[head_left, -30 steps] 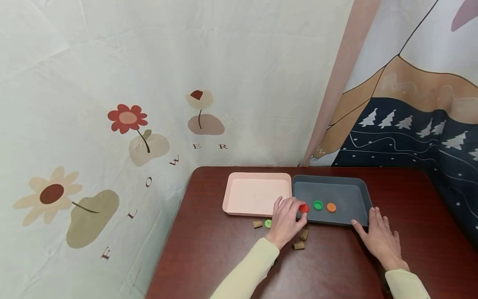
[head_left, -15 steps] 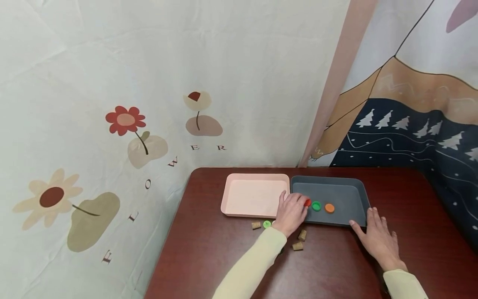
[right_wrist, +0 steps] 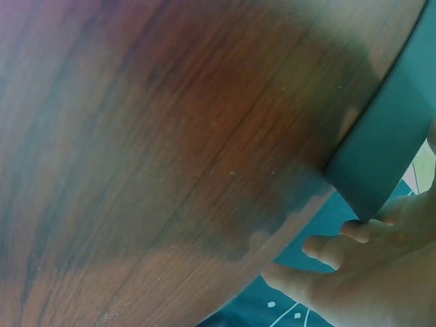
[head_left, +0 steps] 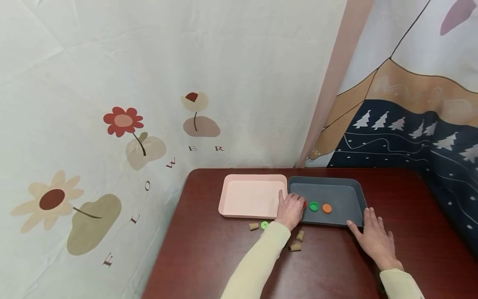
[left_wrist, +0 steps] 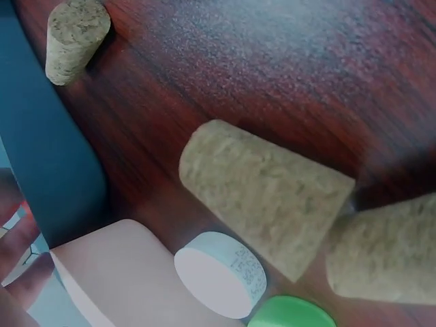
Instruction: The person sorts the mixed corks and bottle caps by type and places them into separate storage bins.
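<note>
My left hand (head_left: 290,211) reaches over the left end of the dark grey tray (head_left: 337,193). Its fingers pinch a red bottle cap (head_left: 305,204), mostly hidden behind them. Just right of it, a green bottle cap (head_left: 313,206) and an orange bottle cap (head_left: 327,208) lie in a row in the tray. At the tray's front right corner rests my right hand (head_left: 377,241), fingers extended along the outer side and thumb at the front rim. In the left wrist view only some fingers (left_wrist: 17,252) show at the left edge.
A pink tray (head_left: 254,176) adjoins the grey one on the left. Before the trays lie a light green cap (head_left: 264,225), a white cap (left_wrist: 214,276) and several corks (left_wrist: 262,194) on the brown table (head_left: 328,270). A printed curtain (head_left: 257,83) hangs behind.
My left hand has carried the red cap slightly right and deeper into the grey tray, toward the green cap, then lowered. My right hand stays at the tray corner. The head view shifts slightly.
</note>
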The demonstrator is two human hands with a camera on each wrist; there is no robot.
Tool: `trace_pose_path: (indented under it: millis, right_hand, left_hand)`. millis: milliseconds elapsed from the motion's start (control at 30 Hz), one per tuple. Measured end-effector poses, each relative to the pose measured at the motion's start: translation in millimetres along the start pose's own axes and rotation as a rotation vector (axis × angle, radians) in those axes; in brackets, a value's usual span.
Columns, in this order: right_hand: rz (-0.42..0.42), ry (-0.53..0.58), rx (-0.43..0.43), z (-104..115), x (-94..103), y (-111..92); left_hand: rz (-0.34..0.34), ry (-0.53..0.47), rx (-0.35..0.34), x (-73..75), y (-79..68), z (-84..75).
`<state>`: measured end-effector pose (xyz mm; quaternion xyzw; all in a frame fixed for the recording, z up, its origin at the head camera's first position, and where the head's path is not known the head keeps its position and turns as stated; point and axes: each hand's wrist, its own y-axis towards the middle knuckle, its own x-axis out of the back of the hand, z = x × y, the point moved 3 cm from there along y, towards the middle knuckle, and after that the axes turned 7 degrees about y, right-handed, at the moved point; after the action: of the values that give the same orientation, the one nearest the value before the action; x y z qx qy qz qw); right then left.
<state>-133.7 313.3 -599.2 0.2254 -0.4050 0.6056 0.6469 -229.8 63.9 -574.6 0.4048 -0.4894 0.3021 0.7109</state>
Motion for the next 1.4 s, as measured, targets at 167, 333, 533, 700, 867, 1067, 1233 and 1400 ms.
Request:
trace_pose_path:
  millis: [167, 333, 533, 700, 867, 1067, 1233, 1400]
  right_hand:
    - [0.001, -0.002, 0.005, 3.8, -4.6, 0.9]
    - [0.000, 0.002, 0.011, 6.3, -5.8, 0.7]
    - [-0.002, 0.000, 0.024, 4.9, -2.2, 0.5]
    - [-0.004, -0.009, 0.020, 2.0, 0.2, -0.1]
    - [-0.013, -0.011, 0.018, 0.2, 0.3, -0.1]
    - [-0.016, -0.007, 0.011, -0.7, 0.3, -0.7]
    - [-0.010, -0.009, 0.009, 0.1, 0.7, -0.9]
    - [-0.012, -0.007, 0.009, 1.4, -0.4, -1.0]
  left_hand:
    - [0.056, 0.038, 0.017, -2.1, -2.7, 3.7]
    - [0.098, 0.025, 0.021, -1.1, -5.9, 8.5]
    - [0.072, -0.081, 0.017, 2.9, -9.7, 13.6]
    - [0.067, -0.155, 0.030, 10.9, -18.7, 20.1]
    - [0.065, -0.236, 0.057, 21.8, -30.6, 30.7]
    - [0.059, -0.272, 0.083, 29.1, -44.3, 46.9]
    - [0.014, -0.293, 0.103, 32.0, -55.5, 61.2]
    - [-0.014, -0.308, 0.113, 33.5, -69.3, 74.9]
